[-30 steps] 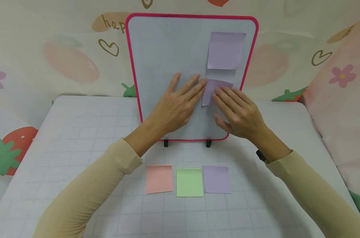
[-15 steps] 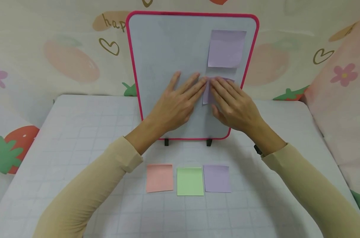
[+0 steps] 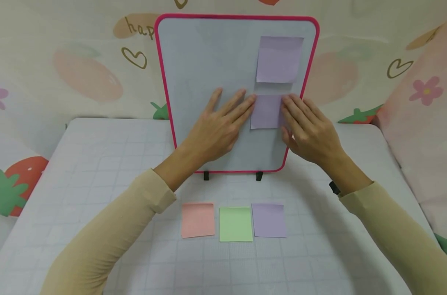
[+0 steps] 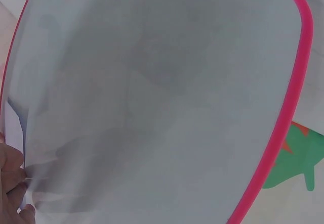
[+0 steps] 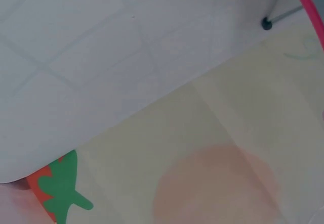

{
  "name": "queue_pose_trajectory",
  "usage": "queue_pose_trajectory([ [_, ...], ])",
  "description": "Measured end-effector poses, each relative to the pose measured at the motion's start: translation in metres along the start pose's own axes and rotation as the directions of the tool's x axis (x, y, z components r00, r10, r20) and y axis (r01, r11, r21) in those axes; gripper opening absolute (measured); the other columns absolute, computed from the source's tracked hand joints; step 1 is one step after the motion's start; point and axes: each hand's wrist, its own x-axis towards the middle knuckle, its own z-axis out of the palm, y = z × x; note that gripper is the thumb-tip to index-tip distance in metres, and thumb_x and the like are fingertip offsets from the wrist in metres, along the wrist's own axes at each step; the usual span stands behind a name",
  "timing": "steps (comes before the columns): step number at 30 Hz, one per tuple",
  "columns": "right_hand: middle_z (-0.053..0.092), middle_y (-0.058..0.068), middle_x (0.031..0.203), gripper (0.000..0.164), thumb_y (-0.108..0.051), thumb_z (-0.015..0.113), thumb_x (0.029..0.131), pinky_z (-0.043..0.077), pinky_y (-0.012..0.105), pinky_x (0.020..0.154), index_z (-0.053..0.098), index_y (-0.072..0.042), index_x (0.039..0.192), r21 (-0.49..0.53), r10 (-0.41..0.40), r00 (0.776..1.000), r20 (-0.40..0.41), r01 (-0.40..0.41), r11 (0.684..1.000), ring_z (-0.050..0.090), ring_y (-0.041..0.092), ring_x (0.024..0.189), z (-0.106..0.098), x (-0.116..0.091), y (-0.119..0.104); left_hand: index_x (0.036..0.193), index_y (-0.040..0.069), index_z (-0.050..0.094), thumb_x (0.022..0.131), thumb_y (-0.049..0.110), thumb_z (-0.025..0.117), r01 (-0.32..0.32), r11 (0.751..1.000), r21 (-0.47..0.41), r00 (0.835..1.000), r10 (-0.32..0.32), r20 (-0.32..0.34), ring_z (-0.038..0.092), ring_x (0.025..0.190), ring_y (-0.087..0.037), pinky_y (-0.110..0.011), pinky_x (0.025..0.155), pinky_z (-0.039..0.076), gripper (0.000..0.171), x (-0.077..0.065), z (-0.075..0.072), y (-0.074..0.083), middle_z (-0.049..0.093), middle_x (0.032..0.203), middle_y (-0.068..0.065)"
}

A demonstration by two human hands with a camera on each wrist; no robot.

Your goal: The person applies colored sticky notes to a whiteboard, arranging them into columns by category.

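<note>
A whiteboard (image 3: 205, 61) with a pink-red frame stands upright on the table. On its upper right is a purple sticky note (image 3: 280, 60); below it a second purple sticky note (image 3: 266, 111) lies against the board. My left hand (image 3: 220, 131) is spread on the board, fingertips at that lower note's left edge. With straight fingers, my right hand (image 3: 310, 131) presses the note's upper right corner, covering its right side. In the left wrist view, a sliver of a note (image 4: 14, 128) shows by some fingers (image 4: 11, 168) at the left edge.
On the table (image 3: 98, 164) in front of the board lie a pink sticky note pad (image 3: 198, 220), a green one (image 3: 236, 224) and a purple one (image 3: 269, 220). Black stand feet (image 3: 258, 176) hold the board's lower edge. A patterned cloth (image 3: 87, 78) hangs behind.
My right hand first slid left across the lower purple note's top edge, then right to its upper right corner. The note's top now lies flatter. My left hand stayed in place.
</note>
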Motion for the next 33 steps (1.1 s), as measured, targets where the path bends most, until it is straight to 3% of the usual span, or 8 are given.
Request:
queue_pose_trajectory([
  [6, 0.053, 0.024, 0.141, 0.048, -0.013, 0.052, 0.092, 0.035, 0.048, 0.113, 0.055, 0.01, 0.134, -0.004, 0.001, 1.0, -0.008, -0.001, 1.0, 0.05, 0.038, 0.132, -0.003, -0.001, 0.0, 0.155, 0.008, 0.034, 0.101, 0.025, 0.045, 0.002, 1.0, 0.009, 1.0, -0.002, 0.01, 0.015, 0.152, -0.022, -0.056, 0.12, 0.007, 0.057, -0.001, -0.001, 0.001, 0.023, 0.164, -0.003],
  [15, 0.053, 0.02, 0.143, 0.053, -0.008, 0.059, 0.086, 0.035, 0.045, 0.113, 0.055, 0.006, 0.137, -0.028, -0.053, 0.998, 0.027, 0.053, 0.998, 0.047, 0.032, 0.136, 0.006, 0.012, -0.014, 0.155, 0.008, 0.034, 0.101, 0.026, 0.043, -0.016, 0.998, 0.055, 1.0, 0.017, -0.014, 0.015, 0.152, -0.022, -0.057, 0.12, 0.004, 0.057, 0.006, 0.001, 0.008, 0.025, 0.163, -0.004],
  [26, 0.05, 0.022, 0.145, 0.052, -0.005, 0.06, 0.085, 0.036, 0.051, 0.111, 0.055, 0.008, 0.136, -0.017, 0.022, 0.997, 0.073, -0.021, 1.0, 0.045, 0.036, 0.137, -0.005, 0.001, -0.007, 0.155, 0.008, 0.034, 0.101, 0.026, 0.044, -0.009, 0.997, 0.082, 1.0, 0.008, 0.003, 0.015, 0.152, -0.022, -0.058, 0.119, 0.008, 0.058, 0.002, -0.001, 0.004, 0.024, 0.164, -0.003],
  [33, 0.052, 0.023, 0.143, 0.047, -0.007, 0.05, 0.092, 0.035, 0.049, 0.113, 0.054, 0.008, 0.137, -0.006, -0.019, 0.999, 0.032, 0.02, 1.0, 0.046, 0.036, 0.135, -0.002, 0.01, -0.012, 0.156, 0.007, 0.031, 0.101, 0.027, 0.043, -0.02, 0.997, 0.08, 1.0, 0.022, -0.018, 0.014, 0.152, -0.022, -0.057, 0.12, 0.005, 0.059, 0.008, -0.001, 0.008, 0.024, 0.164, -0.004],
])
